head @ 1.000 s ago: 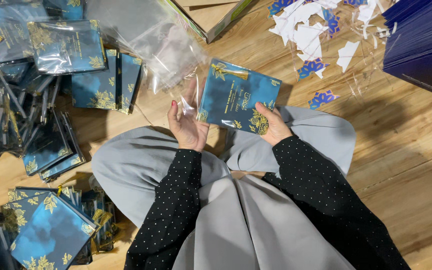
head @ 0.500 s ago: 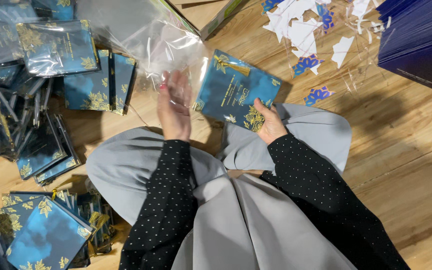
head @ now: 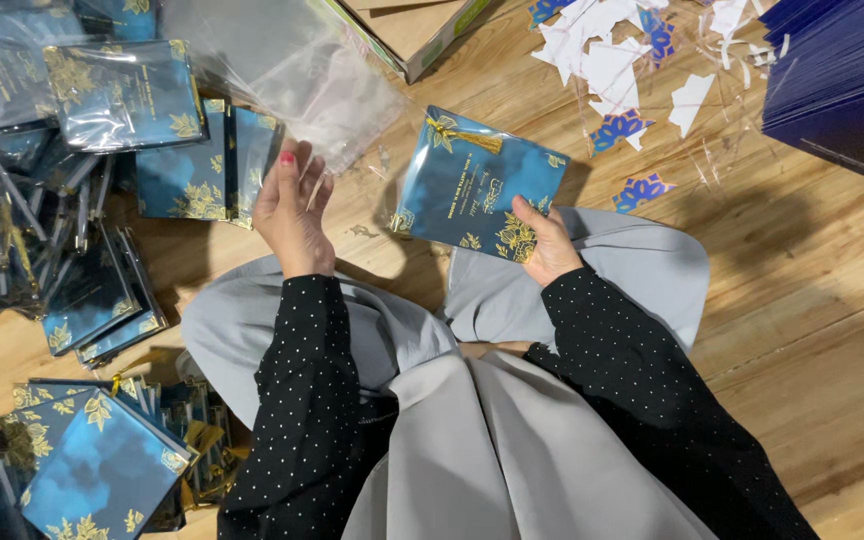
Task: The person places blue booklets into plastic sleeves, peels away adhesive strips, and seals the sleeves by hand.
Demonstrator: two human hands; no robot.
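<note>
My right hand (head: 542,240) grips the lower corner of a blue card (head: 477,185) with gold floral print and a gold tassel, held above my lap. My left hand (head: 292,205) is raised to the left of it, fingers on the edge of a clear plastic sleeve (head: 337,100) that lies on the wooden floor. Both arms wear black dotted sleeves over grey trousers.
Sleeved blue cards (head: 122,95) are piled at the upper left, more loose ones (head: 102,470) at the lower left. A cardboard box (head: 412,30) sits at top centre, white and blue paper scraps (head: 622,80) to its right, a dark blue stack (head: 842,80) at far right.
My left hand has moved left and up, away from the card, to the clear sleeves. My right hand has stayed on the card.
</note>
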